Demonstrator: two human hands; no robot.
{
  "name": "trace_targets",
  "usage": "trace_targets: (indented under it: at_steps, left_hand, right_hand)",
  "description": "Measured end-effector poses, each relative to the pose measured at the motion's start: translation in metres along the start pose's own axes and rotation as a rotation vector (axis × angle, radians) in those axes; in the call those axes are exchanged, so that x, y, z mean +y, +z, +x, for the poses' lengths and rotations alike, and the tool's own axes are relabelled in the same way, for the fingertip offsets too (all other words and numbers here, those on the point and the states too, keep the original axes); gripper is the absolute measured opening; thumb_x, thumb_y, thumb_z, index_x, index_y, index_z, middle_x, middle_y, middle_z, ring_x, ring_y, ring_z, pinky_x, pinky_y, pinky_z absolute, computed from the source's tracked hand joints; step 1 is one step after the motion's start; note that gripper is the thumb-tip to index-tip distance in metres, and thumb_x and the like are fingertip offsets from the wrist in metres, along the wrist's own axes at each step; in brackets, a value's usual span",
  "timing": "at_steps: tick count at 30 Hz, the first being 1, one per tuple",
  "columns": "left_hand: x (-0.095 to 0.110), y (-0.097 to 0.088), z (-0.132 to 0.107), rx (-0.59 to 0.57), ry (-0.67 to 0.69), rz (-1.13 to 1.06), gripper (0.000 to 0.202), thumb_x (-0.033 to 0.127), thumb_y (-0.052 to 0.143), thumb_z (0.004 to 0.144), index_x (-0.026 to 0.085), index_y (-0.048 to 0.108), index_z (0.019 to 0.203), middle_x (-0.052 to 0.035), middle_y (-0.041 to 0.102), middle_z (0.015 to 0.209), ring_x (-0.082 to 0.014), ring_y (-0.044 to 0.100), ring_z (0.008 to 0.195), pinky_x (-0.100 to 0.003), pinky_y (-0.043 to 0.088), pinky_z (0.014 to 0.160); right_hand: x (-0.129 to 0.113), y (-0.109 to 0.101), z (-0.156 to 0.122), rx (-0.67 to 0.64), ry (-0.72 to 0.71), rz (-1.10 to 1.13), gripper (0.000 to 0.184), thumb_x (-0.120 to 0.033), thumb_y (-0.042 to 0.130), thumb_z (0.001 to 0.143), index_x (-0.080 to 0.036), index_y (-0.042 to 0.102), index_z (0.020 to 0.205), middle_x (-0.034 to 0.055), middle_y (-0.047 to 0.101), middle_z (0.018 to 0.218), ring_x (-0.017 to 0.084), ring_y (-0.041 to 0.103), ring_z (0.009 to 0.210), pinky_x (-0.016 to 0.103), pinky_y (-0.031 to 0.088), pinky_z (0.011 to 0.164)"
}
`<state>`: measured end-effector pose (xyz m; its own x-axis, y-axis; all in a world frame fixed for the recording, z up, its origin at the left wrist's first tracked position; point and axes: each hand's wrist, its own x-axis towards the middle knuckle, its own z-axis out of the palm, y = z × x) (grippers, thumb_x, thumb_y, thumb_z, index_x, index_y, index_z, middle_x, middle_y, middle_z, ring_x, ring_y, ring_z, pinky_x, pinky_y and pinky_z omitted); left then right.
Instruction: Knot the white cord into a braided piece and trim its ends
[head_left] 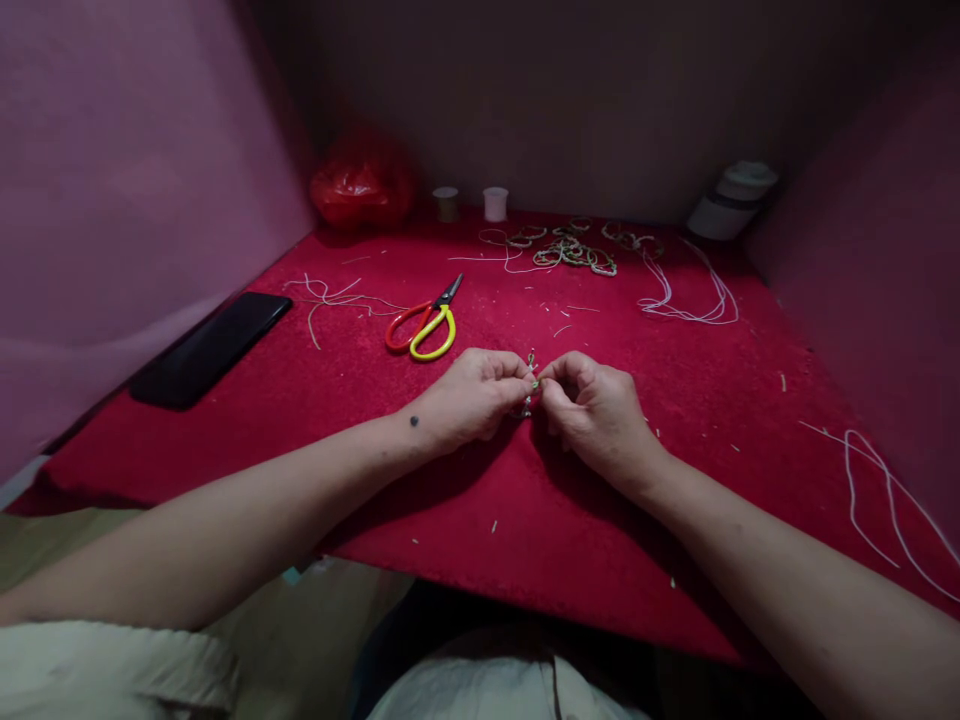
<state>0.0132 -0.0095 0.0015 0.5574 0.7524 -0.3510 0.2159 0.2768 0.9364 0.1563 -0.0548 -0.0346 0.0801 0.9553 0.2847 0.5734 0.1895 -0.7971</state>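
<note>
Over the red cloth, my left hand [484, 392] pinches a small green-and-white braided cord piece [531, 360] between thumb and fingertips. From the other side, my right hand [592, 405] is closed in a pinch at the same piece, the two sets of fingertips nearly touching. Most of the piece is hidden by my fingers; short bits show above and below them. Up and to the left of my hands lie scissors [433, 325] with one red and one yellow handle, blades pointing away.
Several braided loops [574, 250] and white cord [694, 305] lie at the back. Loose threads [330, 297], a black phone [214, 348], a red plastic bag [364, 190], two small cups [495, 204] and a white container [731, 203] surround the work area. More cord [889, 490] lies right.
</note>
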Motion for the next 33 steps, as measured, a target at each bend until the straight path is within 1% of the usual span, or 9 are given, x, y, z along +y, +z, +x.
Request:
trace_targets:
  at_steps: [4, 7, 12, 15, 17, 20, 22, 28, 33]
  left_hand:
    - [-0.0005, -0.0002, -0.0012, -0.009, -0.005, -0.013, 0.019, 0.006, 0.047, 0.086, 0.014, 0.051, 0.069, 0.0102, 0.037, 0.042, 0.0001, 0.025, 0.03, -0.014, 0.017, 0.032]
    - [-0.0001, -0.0006, -0.0018, -0.011, 0.0, -0.001, 0.019, 0.009, 0.048, 0.086, 0.014, 0.051, 0.068, 0.0103, 0.036, 0.042, -0.0001, 0.024, 0.031, -0.015, 0.017, 0.032]
    - [0.0008, -0.0028, -0.0003, 0.014, 0.037, 0.042, 0.017, 0.013, 0.052, 0.085, 0.014, 0.051, 0.068, 0.0093, 0.038, 0.044, -0.0004, 0.026, 0.032, -0.016, 0.018, 0.034]
    - [0.0003, -0.0055, 0.0016, 0.027, 0.051, 0.073, 0.015, 0.015, 0.052, 0.084, 0.015, 0.052, 0.069, 0.0091, 0.039, 0.045, -0.0008, 0.026, 0.032, -0.017, 0.017, 0.034]
    - [-0.0007, -0.0073, 0.0028, 0.026, 0.061, 0.094, 0.015, 0.017, 0.053, 0.084, 0.015, 0.053, 0.069, 0.0086, 0.041, 0.046, -0.0009, 0.026, 0.033, -0.017, 0.017, 0.035]
    - [-0.0032, -0.0092, 0.004, 0.016, 0.083, 0.118, 0.015, 0.019, 0.054, 0.084, 0.015, 0.053, 0.069, 0.0081, 0.042, 0.048, -0.001, 0.027, 0.035, -0.017, 0.019, 0.036]
    - [-0.0051, -0.0097, 0.0047, 0.009, 0.096, 0.136, 0.014, 0.019, 0.054, 0.082, 0.014, 0.054, 0.07, 0.0079, 0.042, 0.048, -0.0012, 0.027, 0.036, -0.016, 0.02, 0.036]
    - [-0.0079, -0.0089, 0.006, 0.012, 0.102, 0.182, 0.015, 0.019, 0.054, 0.082, 0.014, 0.052, 0.067, 0.007, 0.042, 0.049, -0.0018, 0.029, 0.037, -0.016, 0.019, 0.037]
    - [-0.0036, -0.0076, 0.0045, -0.019, 0.087, 0.178, 0.015, 0.016, 0.052, 0.082, 0.014, 0.052, 0.067, 0.0072, 0.041, 0.05, -0.0018, 0.028, 0.039, -0.017, 0.018, 0.039]
  right_hand:
    - [0.0012, 0.0003, 0.0003, 0.012, -0.002, 0.0, 0.01, -0.017, 0.049, 0.081, -0.016, 0.058, 0.074, -0.0014, 0.055, 0.05, 0.01, 0.05, 0.045, 0.021, 0.037, 0.045]
    - [0.0018, -0.0006, 0.0011, 0.0, 0.025, 0.024, 0.01, -0.017, 0.049, 0.081, -0.016, 0.058, 0.076, -0.0025, 0.054, 0.048, 0.009, 0.048, 0.041, 0.021, 0.036, 0.042]
    - [-0.0003, -0.0044, 0.0024, -0.105, 0.119, 0.198, 0.013, -0.024, 0.049, 0.086, -0.016, 0.056, 0.08, -0.0038, 0.053, 0.047, 0.008, 0.048, 0.034, 0.019, 0.037, 0.036]
    - [-0.002, -0.0058, 0.0029, -0.132, 0.152, 0.294, 0.015, -0.026, 0.047, 0.087, -0.015, 0.057, 0.083, -0.0038, 0.054, 0.049, 0.009, 0.05, 0.035, 0.019, 0.038, 0.035]
    - [-0.0019, -0.0059, 0.0032, -0.133, 0.156, 0.313, 0.017, -0.027, 0.047, 0.088, -0.014, 0.058, 0.089, -0.0028, 0.056, 0.052, 0.01, 0.051, 0.036, 0.02, 0.04, 0.035]
    - [0.0002, -0.0052, 0.0035, -0.112, 0.116, 0.254, 0.02, -0.028, 0.052, 0.085, -0.013, 0.061, 0.094, -0.0006, 0.06, 0.058, 0.009, 0.052, 0.04, 0.021, 0.041, 0.038]
    - [0.002, -0.0046, 0.0035, -0.097, 0.066, 0.178, 0.018, -0.027, 0.055, 0.084, -0.013, 0.063, 0.092, -0.0006, 0.06, 0.058, 0.009, 0.052, 0.042, 0.022, 0.041, 0.042]
    - [0.0034, -0.0047, 0.0016, -0.061, -0.032, 0.0, 0.014, -0.02, 0.052, 0.085, -0.015, 0.065, 0.083, -0.001, 0.056, 0.051, 0.012, 0.054, 0.049, 0.023, 0.04, 0.047]
    - [0.0019, -0.006, 0.0003, -0.035, -0.106, -0.089, 0.011, -0.017, 0.051, 0.083, -0.016, 0.062, 0.08, -0.0017, 0.055, 0.051, 0.011, 0.051, 0.047, 0.022, 0.038, 0.047]
